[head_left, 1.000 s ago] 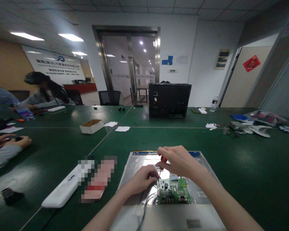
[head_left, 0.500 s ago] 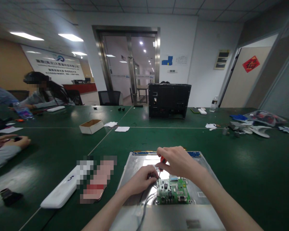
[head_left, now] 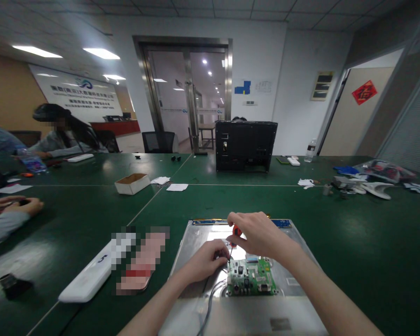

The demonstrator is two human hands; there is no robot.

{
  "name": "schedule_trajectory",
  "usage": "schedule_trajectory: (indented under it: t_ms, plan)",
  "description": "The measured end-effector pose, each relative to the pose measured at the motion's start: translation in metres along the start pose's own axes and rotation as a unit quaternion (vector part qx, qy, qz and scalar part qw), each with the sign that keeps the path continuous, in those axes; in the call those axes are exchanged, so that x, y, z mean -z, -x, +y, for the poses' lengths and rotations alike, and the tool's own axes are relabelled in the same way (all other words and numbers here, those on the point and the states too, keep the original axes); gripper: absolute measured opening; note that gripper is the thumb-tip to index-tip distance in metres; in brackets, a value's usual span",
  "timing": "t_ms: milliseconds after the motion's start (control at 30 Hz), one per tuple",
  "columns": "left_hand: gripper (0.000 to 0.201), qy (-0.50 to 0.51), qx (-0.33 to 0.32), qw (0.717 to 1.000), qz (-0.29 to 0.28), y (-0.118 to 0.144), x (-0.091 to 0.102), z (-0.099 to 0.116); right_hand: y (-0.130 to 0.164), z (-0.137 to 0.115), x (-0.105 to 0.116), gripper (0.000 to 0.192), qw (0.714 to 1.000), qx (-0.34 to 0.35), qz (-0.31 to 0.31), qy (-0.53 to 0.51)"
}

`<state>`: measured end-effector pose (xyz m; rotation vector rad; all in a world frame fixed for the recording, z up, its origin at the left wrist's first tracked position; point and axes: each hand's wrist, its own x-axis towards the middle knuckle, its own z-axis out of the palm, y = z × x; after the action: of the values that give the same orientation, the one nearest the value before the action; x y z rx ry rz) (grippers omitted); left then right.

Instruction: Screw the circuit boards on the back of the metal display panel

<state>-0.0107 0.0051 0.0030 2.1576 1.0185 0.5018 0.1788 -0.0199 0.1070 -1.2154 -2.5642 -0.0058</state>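
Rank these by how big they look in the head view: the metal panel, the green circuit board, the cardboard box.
1. metal panel, largest
2. green circuit board
3. cardboard box, though it lies farther away, so 2 and 3 are unsure.

Place: I read this as an office used as an electronics workbench
Ceiling: tiled panels with recessed strip lights [head_left: 37,51] at 10 o'clock
Entrance: glass double doors [head_left: 187,95] at 12 o'clock; a reception wall sign [head_left: 80,93] at 11
Benches: joined green tables [head_left: 91,205]; a co-worker [head_left: 61,133] seated at 10 o'clock; a black monitor casing [head_left: 245,145] at 12
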Motion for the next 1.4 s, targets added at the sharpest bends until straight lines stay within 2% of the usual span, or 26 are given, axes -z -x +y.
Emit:
schedule_trajectory:
  t_ms: [100,333,600,967,1233,1400]
  plan:
    - [0.01,0.001,-0.005,1.0,-0.001,0.0,0.0,0.0,0.0,0.0,0.002,0.018,1.0,-0.006,-0.008,0.02]
    - [0.012,0.003,-0.01,1.0,0.007,0.001,0.0,0.0,0.006,0.0,0.007,0.021,1.0,0.01,-0.01,-0.027]
    - [0.01,0.008,-0.008,1.0,0.001,0.001,0.001,0.002,0.001,0.0,0.004,0.013,1.0,-0.013,-0.016,0.014]
    - [0.01,-0.002,0.002,1.0,-0.003,0.0,0.0,-0.003,0.008,-0.003,0.009,0.018,1.0,0.017,-0.024,0.003]
    - [0.012,0.005,-0.007,1.0,0.007,0.0,-0.001,-0.004,0.003,-0.003,0.009,0.011,0.999,-0.009,-0.029,0.03]
    - [0.013,0.009,-0.01,1.0,0.006,-0.001,-0.002,-0.006,0.002,-0.002,0.006,0.02,0.999,-0.004,-0.018,0.043]
